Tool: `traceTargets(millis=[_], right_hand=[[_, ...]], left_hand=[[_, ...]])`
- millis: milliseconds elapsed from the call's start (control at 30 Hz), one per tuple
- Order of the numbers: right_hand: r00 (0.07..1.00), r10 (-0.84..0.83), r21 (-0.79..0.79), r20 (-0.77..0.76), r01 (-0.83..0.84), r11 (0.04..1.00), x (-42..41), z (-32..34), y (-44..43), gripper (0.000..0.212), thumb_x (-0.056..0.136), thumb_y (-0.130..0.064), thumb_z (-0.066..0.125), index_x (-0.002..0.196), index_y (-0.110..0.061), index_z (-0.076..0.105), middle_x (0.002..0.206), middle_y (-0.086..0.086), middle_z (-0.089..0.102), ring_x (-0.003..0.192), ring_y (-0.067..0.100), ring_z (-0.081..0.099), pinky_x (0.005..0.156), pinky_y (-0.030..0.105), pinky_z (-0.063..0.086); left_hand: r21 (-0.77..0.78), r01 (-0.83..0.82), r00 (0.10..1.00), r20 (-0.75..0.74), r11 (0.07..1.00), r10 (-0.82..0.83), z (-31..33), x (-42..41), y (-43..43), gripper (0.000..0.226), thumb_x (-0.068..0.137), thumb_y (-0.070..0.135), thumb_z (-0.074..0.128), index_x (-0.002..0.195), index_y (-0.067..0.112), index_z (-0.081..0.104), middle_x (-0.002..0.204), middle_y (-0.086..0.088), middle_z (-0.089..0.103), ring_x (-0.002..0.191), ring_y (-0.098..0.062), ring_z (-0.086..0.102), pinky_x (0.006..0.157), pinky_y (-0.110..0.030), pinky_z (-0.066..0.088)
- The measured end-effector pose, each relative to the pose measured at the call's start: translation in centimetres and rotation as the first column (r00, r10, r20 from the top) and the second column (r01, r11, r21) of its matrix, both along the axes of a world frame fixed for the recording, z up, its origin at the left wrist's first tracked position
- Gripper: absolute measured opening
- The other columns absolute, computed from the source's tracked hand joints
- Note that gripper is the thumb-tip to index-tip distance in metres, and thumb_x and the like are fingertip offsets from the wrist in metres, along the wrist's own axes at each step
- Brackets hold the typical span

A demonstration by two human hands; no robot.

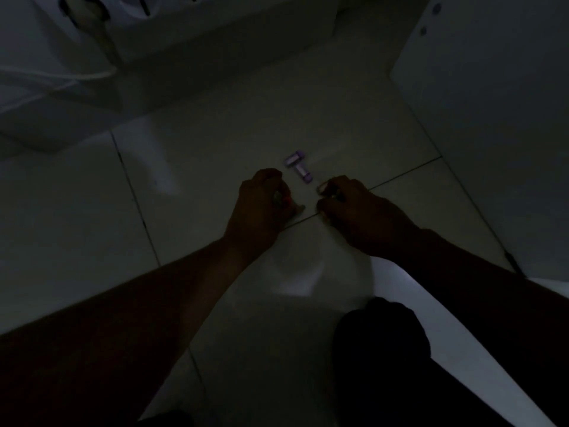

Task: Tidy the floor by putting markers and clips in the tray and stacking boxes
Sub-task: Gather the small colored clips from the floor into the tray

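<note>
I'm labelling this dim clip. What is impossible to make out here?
Head view only:
The reddish item in the left hand: curled fingers and darkness hide its kind.
Whether the right hand holds anything: fingers curl over it, too dark.
The purple pieces on the floor: too small to identify.
The white object top left: cut by the edge.

Pale tiled floor (pixel 215 143) — two purple pieces (pixel 296 159)

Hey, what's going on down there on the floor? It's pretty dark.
A person reaches both hands down to a dim tiled floor. The left hand grips small items, one partly red. The right hand is curled beside it; whether it holds anything is too dark to tell. Two purple pieces lie untouched just beyond them.
</note>
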State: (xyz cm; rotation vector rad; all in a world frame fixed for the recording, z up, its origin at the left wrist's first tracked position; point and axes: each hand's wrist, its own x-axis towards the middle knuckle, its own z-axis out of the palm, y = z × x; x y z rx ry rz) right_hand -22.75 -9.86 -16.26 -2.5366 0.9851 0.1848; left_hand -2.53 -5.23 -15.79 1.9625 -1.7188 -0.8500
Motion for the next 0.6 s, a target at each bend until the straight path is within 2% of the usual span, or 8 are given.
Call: traceTargets(millis=[33, 100, 167, 267, 333, 433, 500, 600], right_hand=[[1.000, -0.018, -0.019, 0.011, 0.019, 1.000, -0.1, 0.0, 0.0, 0.032, 0.094, -0.025, 0.050, 0.124, -0.014, 0.053, 0.136, 0.015, 0.040, 0.112, 0.035, 0.047, 0.073, 0.047, 0.053], [0.997, -0.076, -0.055, 0.033, 0.078, 0.995, -0.1, 0.3, -0.2, 0.032, 0.094, -0.023, 0.051, 0.124, -0.012, 0.054, 0.136, 0.016, 0.042, 0.110, 0.036, 0.050, 0.069, 0.046, 0.053], [0.993, -0.107, -0.080, 0.050, 0.111, 0.991, 0.2, 0.5, -0.6, 0.030, 0.095, -0.021, 0.050, 0.124, -0.012, 0.054, 0.140, 0.013, 0.041, 0.111, 0.036, 0.049, 0.068, 0.046, 0.053], [0.997, -0.081, -0.069, -0.017, 0.079, 0.994, 0.7, 0.8, -1.3, 0.031, 0.095, -0.017, 0.044, 0.126, -0.017, 0.049, 0.141, 0.007, 0.040, 0.110, 0.033, 0.046, 0.073, 0.046, 0.051], [0.997, -0.071, -0.081, -0.041, 0.067, 0.994, 1.0, 0.8, -1.7, 0.034, 0.094, -0.013, 0.046, 0.127, -0.019, 0.046, 0.134, 0.006, 0.044, 0.106, 0.032, 0.046, 0.071, 0.045, 0.050], [0.993, -0.084, -0.110, -0.078, 0.075, 0.991, 1.4, 0.5, -2.0, 0.040, 0.094, -0.013, 0.045, 0.134, -0.018, 0.041, 0.132, 0.009, 0.043, 0.109, 0.033, 0.045, 0.069, 0.043, 0.049], [0.989, -0.084, -0.093, -0.121, 0.073, 0.993, 1.6, 0.1, -1.9, 0.048, 0.097, -0.017, 0.041, 0.144, -0.015, 0.030, 0.137, 0.015, 0.037, 0.111, 0.036, 0.043, 0.070, 0.043, 0.048], [0.982, -0.108, -0.046, -0.158, 0.102, 0.994, 1.9, -0.7, -1.7, 0.056, 0.099, -0.019, 0.038, 0.150, -0.012, 0.016, 0.139, 0.021, 0.030, 0.112, 0.039, 0.042, 0.078, 0.045, 0.050]], left_hand=[[0.021, 0.030, 1.000, 0.004, 0.999, -0.030, 0.0, 0.0, -0.2, 0.025, 0.074, 0.025, 0.078, 0.083, 0.007, 0.062, 0.114, -0.011, 0.060, 0.099, -0.027, 0.058, 0.087, -0.033, 0.042], [0.065, 0.145, 0.989, 0.027, 0.987, -0.147, 0.0, 0.1, -0.5, 0.025, 0.077, 0.031, 0.074, 0.075, 0.015, 0.055, 0.088, -0.005, 0.061, 0.083, -0.024, 0.055, 0.079, -0.041, 0.046], [0.106, 0.294, 0.949, 0.085, 0.950, -0.303, -0.2, 0.5, -0.6, 0.027, 0.082, 0.041, 0.061, 0.071, 0.018, 0.053, 0.076, -0.001, 0.057, 0.080, -0.027, 0.056, 0.076, -0.044, 0.046], [0.153, 0.525, 0.806, 0.227, 0.837, -0.547, -0.6, 1.0, -0.7, 0.049, 0.084, 0.047, 0.042, 0.074, 0.007, 0.069, 0.089, -0.013, 0.072, 0.094, -0.033, 0.067, 0.085, -0.040, 0.038], [0.133, 0.549, 0.784, 0.260, 0.825, -0.564, -0.6, 1.3, -0.8, 0.047, 0.083, 0.042, 0.045, 0.080, 0.005, 0.073, 0.097, -0.017, 0.073, 0.098, -0.035, 0.068, 0.085, -0.036, 0.035], [0.210, 0.559, 0.759, 0.262, 0.802, -0.597, -0.2, 1.6, -0.6, 0.058, 0.085, 0.048, 0.042, 0.111, 0.003, 0.068, 0.126, -0.024, 0.059, 0.114, -0.040, 0.056, 0.097, -0.039, 0.040], [0.214, 0.573, 0.748, 0.260, 0.792, -0.611, -0.4, 1.7, -0.5, 0.058, 0.086, 0.046, 0.040, 0.114, 0.002, 0.065, 0.125, -0.028, 0.057, 0.110, -0.047, 0.054, 0.094, -0.049, 0.047], [0.227, 0.579, 0.737, 0.265, 0.783, -0.621, -1.2, 2.5, -0.9, 0.050, 0.086, 0.038, 0.045, 0.111, 0.001, 0.066, 0.106, -0.027, 0.063, 0.091, -0.048, 0.060, 0.077, -0.053, 0.053]])
